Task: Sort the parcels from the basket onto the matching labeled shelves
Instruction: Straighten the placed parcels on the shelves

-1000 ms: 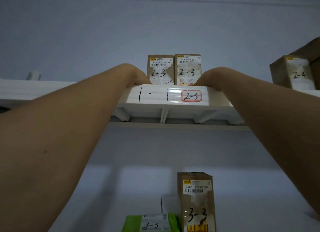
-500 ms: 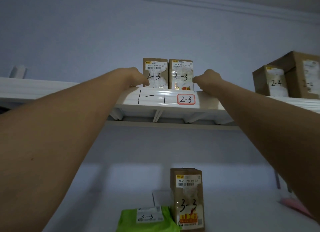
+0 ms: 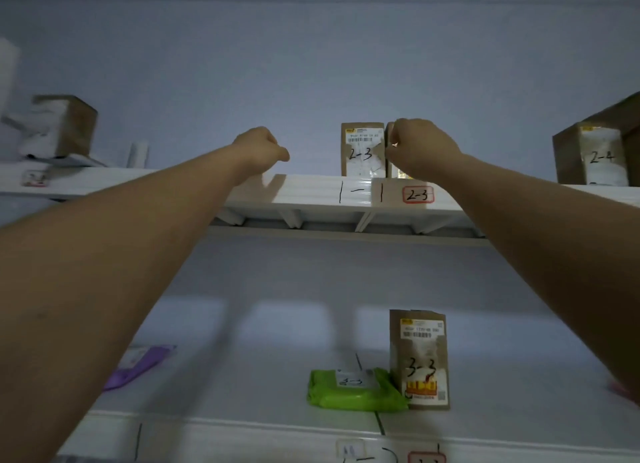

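— On the upper shelf (image 3: 311,189), what do you log?

— I note two brown parcels upright behind the red-framed 2-3 label (image 3: 418,195). I can read "2-3" on the left parcel (image 3: 362,149). My right hand (image 3: 420,149) covers the front of the right parcel (image 3: 391,172), fingers curled against it; whether they grip it, I cannot tell.

— Left hand?

— My left hand (image 3: 259,149) is a loose fist above the shelf edge, holding nothing, well apart from the parcels.

— Elsewhere?

— A 2-4 parcel (image 3: 597,156) stands far right. Below, a green packet (image 3: 353,390) touches a 3-3 parcel (image 3: 419,358).
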`<action>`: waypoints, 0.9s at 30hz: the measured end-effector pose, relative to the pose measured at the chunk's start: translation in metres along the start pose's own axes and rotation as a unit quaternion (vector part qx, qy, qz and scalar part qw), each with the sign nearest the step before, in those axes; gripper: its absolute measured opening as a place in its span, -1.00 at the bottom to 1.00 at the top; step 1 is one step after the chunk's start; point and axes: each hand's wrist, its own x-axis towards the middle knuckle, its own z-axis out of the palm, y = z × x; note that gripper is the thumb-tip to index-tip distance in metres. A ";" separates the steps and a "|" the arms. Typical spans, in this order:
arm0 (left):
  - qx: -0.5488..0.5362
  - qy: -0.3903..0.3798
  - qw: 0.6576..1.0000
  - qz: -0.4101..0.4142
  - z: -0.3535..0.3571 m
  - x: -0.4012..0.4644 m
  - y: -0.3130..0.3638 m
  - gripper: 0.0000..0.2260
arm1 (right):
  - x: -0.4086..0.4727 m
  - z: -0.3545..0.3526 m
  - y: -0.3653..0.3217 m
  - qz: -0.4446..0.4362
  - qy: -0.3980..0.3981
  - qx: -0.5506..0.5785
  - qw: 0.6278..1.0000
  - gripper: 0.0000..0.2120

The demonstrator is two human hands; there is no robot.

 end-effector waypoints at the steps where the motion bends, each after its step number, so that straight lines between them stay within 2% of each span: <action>1: 0.011 0.007 1.000 -0.008 -0.010 -0.006 -0.004 -0.62 | 0.000 0.002 -0.009 -0.014 0.000 0.000 1.000 -0.82; 12: 0.167 0.083 0.977 -0.107 -0.131 -0.065 -0.076 -0.70 | -0.025 0.062 -0.133 -0.091 -0.060 0.116 0.987 -0.73; 16: 0.180 0.104 0.968 -0.139 -0.166 -0.070 -0.110 -0.69 | -0.020 0.074 -0.178 -0.105 -0.065 0.130 0.984 -0.71; 27: 0.159 0.130 0.974 -0.098 -0.238 -0.028 -0.218 -0.69 | 0.021 0.120 -0.311 -0.097 -0.026 0.121 0.988 -0.72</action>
